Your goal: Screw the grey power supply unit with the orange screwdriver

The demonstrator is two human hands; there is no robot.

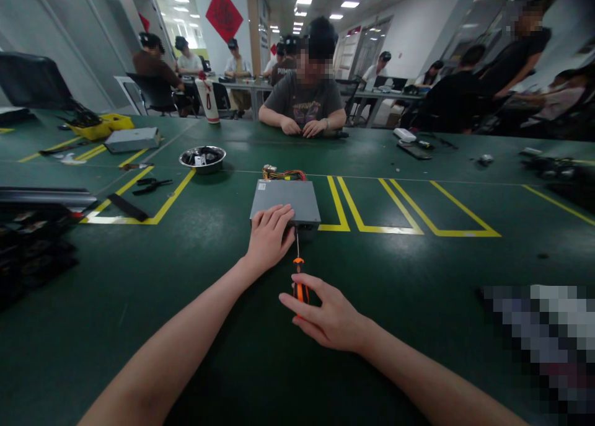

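Note:
A grey metal computer power supply (288, 196) lies on the green table in front of me, its bundle of coloured cables (286, 174) at the far side. My left hand (270, 237) rests on the near left corner of the box, with the fingers over its top and the thumb at the front face. Below it, my right hand (325, 311) grips the handle of an orange and black screwdriver (300, 289). The screwdriver's thin shaft points away from me, and its tip reaches the near face of the power supply; the exact contact point is too small to make out.
A steel bowl (202, 158) with small parts stands back left. Black pliers (152, 185), a black strip (127, 207) and another grey box (132, 139) lie farther left. Yellow tape outlines mark the table (395, 289). Across it sits a person (302, 97); a white cup (207, 100) stands nearby.

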